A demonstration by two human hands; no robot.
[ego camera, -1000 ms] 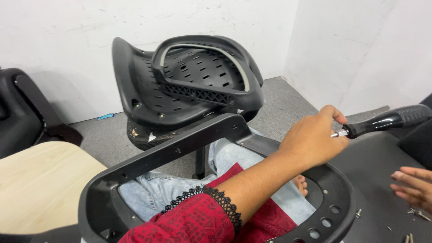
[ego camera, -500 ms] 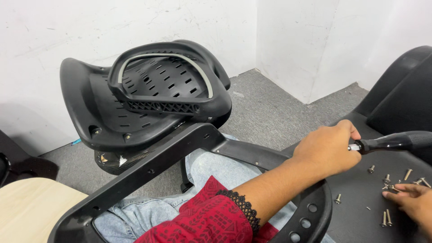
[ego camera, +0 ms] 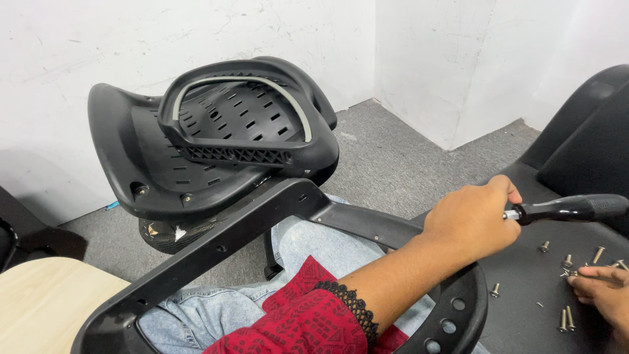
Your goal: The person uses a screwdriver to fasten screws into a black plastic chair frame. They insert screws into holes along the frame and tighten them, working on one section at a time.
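Black-handled tool: I see the left hand (ego camera: 473,219) fisted tight around the metal shank end of a black-handled screwdriver (ego camera: 570,208), handle jutting out past the knuckles.
Right hand: right hand (ego camera: 606,294) fingers narrowed over silver bolts (ego camera: 565,319) loose on the black plastic seat panel (ego camera: 524,314), below the grip; I cannot tell whether one is pinched.
Risk: I judge bolts could roll off that panel if the black curved chair frame (ego camera: 275,216) under the wrist shifts.
Change: view has swung; more bolts show than half a second ago.

Black-handled screwdriver (ego camera: 569,208) lies level above scattered silver screws (ego camera: 569,262).
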